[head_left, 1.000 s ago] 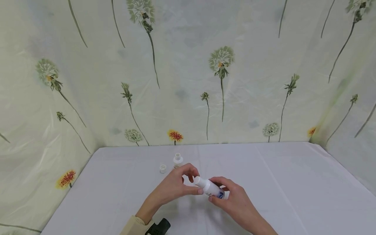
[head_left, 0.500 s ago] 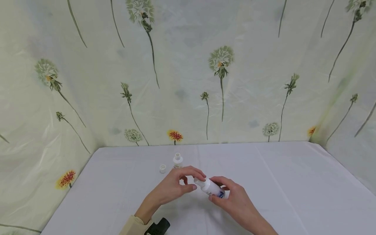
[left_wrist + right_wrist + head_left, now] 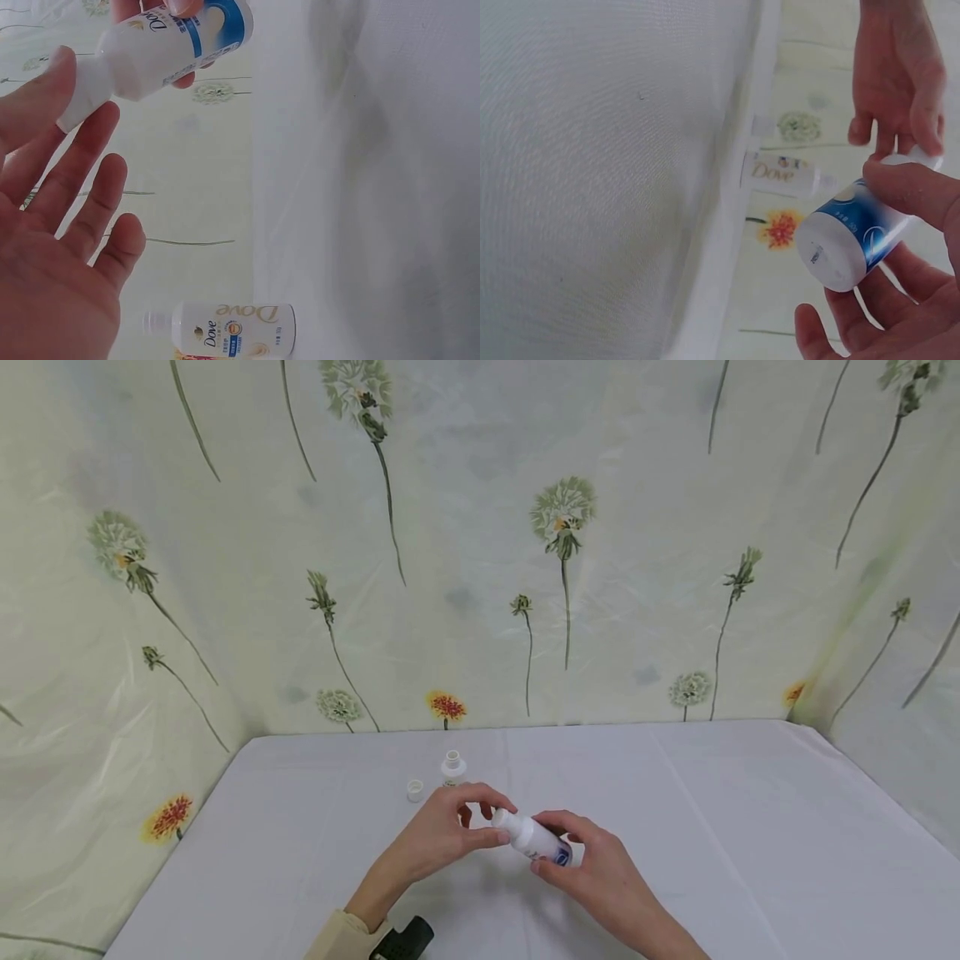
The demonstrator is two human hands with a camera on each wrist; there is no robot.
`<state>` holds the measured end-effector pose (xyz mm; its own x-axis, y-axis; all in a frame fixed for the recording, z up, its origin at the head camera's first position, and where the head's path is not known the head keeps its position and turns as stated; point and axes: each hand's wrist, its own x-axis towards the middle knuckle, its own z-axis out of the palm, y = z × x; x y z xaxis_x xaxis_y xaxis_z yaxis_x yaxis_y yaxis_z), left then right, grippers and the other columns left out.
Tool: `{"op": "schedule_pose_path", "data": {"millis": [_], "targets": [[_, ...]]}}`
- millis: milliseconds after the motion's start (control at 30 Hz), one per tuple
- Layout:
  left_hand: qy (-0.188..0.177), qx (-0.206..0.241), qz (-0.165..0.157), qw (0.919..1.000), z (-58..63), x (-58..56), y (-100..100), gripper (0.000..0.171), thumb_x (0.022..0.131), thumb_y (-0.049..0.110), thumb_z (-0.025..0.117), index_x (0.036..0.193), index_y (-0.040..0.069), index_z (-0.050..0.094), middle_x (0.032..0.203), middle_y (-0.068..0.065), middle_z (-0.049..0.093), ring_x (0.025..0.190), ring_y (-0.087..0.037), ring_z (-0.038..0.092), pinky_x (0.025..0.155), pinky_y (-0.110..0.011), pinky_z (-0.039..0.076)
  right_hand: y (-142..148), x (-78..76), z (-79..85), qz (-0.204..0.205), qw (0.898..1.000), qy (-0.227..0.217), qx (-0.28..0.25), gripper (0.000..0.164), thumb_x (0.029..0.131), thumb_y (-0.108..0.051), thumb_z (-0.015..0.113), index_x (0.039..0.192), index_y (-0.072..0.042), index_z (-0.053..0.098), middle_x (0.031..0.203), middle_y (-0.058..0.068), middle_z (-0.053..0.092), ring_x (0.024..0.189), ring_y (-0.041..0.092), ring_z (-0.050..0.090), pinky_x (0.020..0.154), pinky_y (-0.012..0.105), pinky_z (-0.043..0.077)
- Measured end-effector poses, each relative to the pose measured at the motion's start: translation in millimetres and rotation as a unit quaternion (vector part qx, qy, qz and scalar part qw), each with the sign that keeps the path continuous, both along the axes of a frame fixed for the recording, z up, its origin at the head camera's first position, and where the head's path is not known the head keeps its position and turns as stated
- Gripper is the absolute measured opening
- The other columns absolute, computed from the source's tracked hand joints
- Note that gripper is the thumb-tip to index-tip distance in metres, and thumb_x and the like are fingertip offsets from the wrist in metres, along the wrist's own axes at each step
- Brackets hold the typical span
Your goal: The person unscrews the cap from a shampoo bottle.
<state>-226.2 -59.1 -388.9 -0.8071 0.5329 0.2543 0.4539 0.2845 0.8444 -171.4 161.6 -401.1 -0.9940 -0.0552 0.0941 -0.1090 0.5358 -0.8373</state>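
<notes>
Tilted above the table, a small white Dove bottle (image 3: 536, 841) with a blue label band is gripped around its body by my right hand (image 3: 603, 870). My left hand (image 3: 441, 832) pinches the white cap (image 3: 87, 91) on that bottle between thumb and fingers, with the other fingers spread apart in the left wrist view. Behind the left hand stands a second white Dove bottle (image 3: 453, 767), upright with its neck uncapped. Its lower part is hidden by my hand in the head view. A loose white cap (image 3: 416, 790) lies left of it.
A white cloth (image 3: 720, 860) covers the table. Pale curtains (image 3: 465, 568) printed with dandelions hang behind it and at both sides. A dark wrist device (image 3: 405, 938) sits at my left sleeve (image 3: 347, 935).
My left fingers have shifted about the cap, the index finger reaching over it and drawing back, the thumb leaving and returning. My right hand keeps the bottle nearly still.
</notes>
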Motion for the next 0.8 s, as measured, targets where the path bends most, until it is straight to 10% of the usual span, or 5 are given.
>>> {"op": "schedule_pose_path", "data": {"millis": [800], "targets": [[0.004, 0.004, 0.028, 0.9996, 3.6, 0.0, -2.2, 0.021, 0.082, 0.028, 0.082, 0.101, 0.028, 0.073, 0.092, 0.013, 0.067, 0.086, -0.013, 0.055, 0.062, -0.024, 0.040, 4.2, 1.4, -0.8, 0.013, 1.000, 0.028, 0.003, 0.040, 0.077, -0.014, 0.084, 0.108, -0.031, 0.066, 0.101, -0.007, 0.063, 0.093, 0.014, 0.056, 0.080, 0.038, 0.046]]}}
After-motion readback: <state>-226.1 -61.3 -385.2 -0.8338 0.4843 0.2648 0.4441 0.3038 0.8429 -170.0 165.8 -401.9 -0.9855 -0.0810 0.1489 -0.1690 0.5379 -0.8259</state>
